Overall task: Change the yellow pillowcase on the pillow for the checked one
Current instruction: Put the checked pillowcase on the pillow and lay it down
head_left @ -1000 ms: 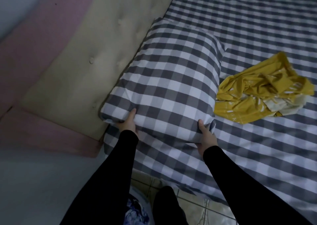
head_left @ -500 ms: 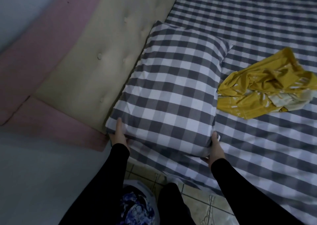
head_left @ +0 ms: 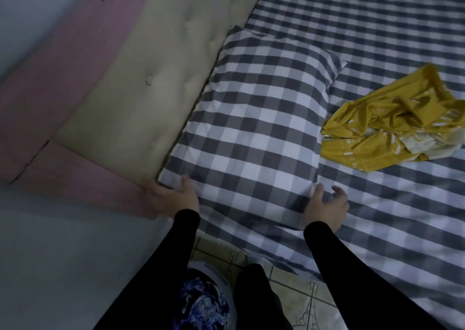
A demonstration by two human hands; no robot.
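Observation:
The pillow [head_left: 254,128] wears the grey-and-white checked pillowcase and lies flat on the bed against the headboard. The yellow pillowcase [head_left: 392,133] lies crumpled on the sheet to the pillow's right. My left hand [head_left: 173,197] sits at the pillow's near left corner with its thumb touching the fabric. My right hand [head_left: 327,206] hovers at the near right corner with its fingers spread and relaxed, holding nothing; it is blurred by motion.
A beige tufted headboard [head_left: 156,83] with a pink frame [head_left: 75,98] runs along the left. The checked bed sheet [head_left: 377,229] covers the mattress. Tiled floor [head_left: 289,287] shows below, between the bed edge and my legs.
The pillow has been set down flat against the headboard. Both hands have let go of its near corners and drawn back a little; the right hand's fingers have spread.

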